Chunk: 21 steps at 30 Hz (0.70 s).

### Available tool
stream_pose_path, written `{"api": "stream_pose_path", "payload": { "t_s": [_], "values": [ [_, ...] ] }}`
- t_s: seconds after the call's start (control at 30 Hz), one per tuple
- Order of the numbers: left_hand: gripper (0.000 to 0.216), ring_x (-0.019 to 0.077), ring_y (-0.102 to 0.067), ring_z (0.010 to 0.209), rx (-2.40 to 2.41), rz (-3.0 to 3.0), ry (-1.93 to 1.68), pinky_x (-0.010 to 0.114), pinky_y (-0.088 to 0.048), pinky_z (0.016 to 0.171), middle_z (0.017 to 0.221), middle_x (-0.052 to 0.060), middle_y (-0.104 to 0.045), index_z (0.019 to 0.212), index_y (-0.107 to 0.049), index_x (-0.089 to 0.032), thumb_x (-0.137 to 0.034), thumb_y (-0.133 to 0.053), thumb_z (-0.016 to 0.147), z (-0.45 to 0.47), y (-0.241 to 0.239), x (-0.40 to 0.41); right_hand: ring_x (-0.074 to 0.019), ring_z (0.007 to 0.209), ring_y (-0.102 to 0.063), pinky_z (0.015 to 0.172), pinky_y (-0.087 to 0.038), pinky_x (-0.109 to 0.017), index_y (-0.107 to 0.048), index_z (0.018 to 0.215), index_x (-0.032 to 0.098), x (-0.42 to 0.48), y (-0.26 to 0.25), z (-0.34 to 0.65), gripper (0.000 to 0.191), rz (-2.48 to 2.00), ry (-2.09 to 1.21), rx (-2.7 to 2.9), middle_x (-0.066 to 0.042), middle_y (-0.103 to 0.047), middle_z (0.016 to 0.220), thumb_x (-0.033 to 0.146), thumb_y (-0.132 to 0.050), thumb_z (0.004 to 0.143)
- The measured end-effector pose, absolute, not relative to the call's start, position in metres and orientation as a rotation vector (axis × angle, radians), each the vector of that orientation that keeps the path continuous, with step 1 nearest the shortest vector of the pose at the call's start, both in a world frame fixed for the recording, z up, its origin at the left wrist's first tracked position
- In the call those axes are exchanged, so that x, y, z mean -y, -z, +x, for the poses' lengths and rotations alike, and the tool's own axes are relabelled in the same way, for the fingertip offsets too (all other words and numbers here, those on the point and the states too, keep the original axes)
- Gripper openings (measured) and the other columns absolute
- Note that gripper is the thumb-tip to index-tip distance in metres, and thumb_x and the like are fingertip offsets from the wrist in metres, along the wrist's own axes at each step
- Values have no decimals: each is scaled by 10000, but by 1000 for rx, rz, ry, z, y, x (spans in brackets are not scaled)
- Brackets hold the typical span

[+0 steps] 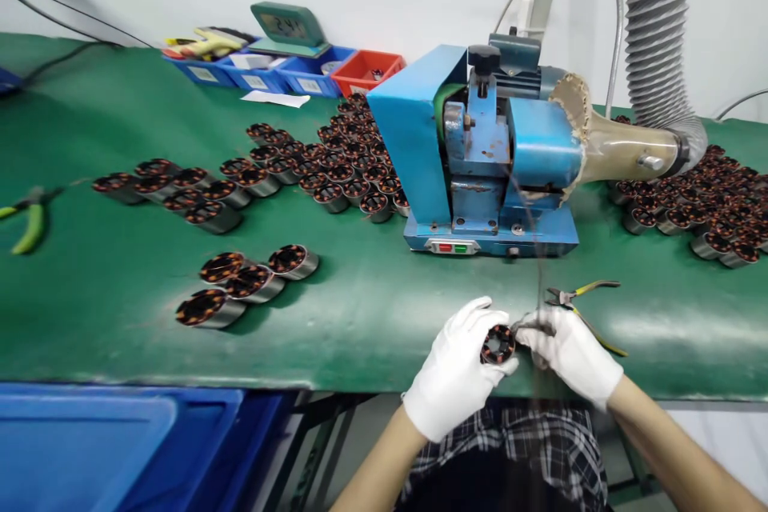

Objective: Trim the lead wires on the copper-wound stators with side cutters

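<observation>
Both my hands wear white gloves and work at the near edge of the green table. My left hand is closed round a small motor stator with copper windings. My right hand pinches thin wire leads that come off the stator's right side. Yellow-handled pliers lie on the table just behind my right hand. A blue bench machine stands directly behind both hands.
Several stators lie in groups: near left, middle left, beside the machine and far right. Green-handled pliers lie at the far left. Blue and red bins line the back. A grey hose joins the machine. A blue crate sits below.
</observation>
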<state>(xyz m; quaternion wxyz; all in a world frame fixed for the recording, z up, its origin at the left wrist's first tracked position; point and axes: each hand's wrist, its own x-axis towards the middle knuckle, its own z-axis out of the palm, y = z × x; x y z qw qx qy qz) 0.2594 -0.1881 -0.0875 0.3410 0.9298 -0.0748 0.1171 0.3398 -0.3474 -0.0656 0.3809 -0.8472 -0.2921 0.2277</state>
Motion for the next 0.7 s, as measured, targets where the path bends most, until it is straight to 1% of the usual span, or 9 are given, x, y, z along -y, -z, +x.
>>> {"api": "stream_pose_path", "payload": {
  "t_s": [0.1,0.23,0.3,0.37,0.4,0.47,0.53,0.63,0.7],
  "values": [
    [413,270,-520,1165,184,2419,-216,446,-445,979,1081,67,-639,1033,-550,-217,-291,-741,675,264,82,181,-166,661,-570,662,-446,-285,-689,825,219,371,58,357,204,-2299,-513,997,-43,-599,764,203,-486,835],
    [409,267,-525,1160,147,2420,-156,444,-431,983,1085,66,-635,997,-564,-217,-266,-764,644,262,77,179,-171,636,-559,620,-431,-285,-690,863,238,427,51,389,265,-2516,-362,1137,-49,-582,778,167,-435,843],
    [405,269,-504,1182,132,2419,-146,452,-418,991,1088,67,-633,1016,-556,-216,-245,-746,660,260,74,183,-187,619,-562,604,-440,-311,-687,867,204,450,53,401,294,-2635,-220,1087,-67,-578,761,224,-394,882],
    [416,269,-468,1214,130,2425,-163,458,-397,1008,1153,83,-604,1083,-530,-206,-272,-702,711,260,68,189,-248,770,-593,690,-465,-376,-665,984,168,461,59,404,308,-2711,-87,1045,-123,-601,901,337,-428,884],
    [406,266,-452,1226,134,2438,-175,457,-388,1014,1197,92,-580,1118,-514,-199,-286,-662,751,260,65,193,-296,911,-578,773,-458,-424,-627,1081,144,461,64,403,383,-2734,-29,1064,-159,-590,1025,416,-478,857],
    [316,253,-453,1212,137,2478,-157,443,-388,1005,1243,91,-547,1140,-507,-195,-276,-548,838,263,60,200,-371,1140,-454,927,-377,-503,-522,1234,109,453,75,396,662,-2767,66,1117,-202,-511,1224,558,-579,751],
    [223,239,-519,1105,129,2513,-86,427,-427,934,1186,69,-576,1087,-540,-206,-219,-442,888,266,55,207,-392,1119,-463,933,-358,-535,-526,1220,98,442,87,387,731,-2808,140,1025,-207,-544,1171,610,-599,704],
    [212,214,-566,867,116,2523,-11,398,-458,783,985,43,-626,969,-576,-203,-156,-386,889,269,53,214,-352,844,-571,773,-442,-509,-607,1012,100,431,98,378,541,-2833,204,685,-168,-607,865,570,-546,751],
    [212,208,-543,792,107,2520,-12,388,-444,733,883,35,-618,908,-580,-191,-111,-389,862,269,53,218,-338,773,-575,713,-461,-491,-579,976,89,430,97,371,468,-2810,239,531,-163,-593,803,507,-497,783]
  ]
}}
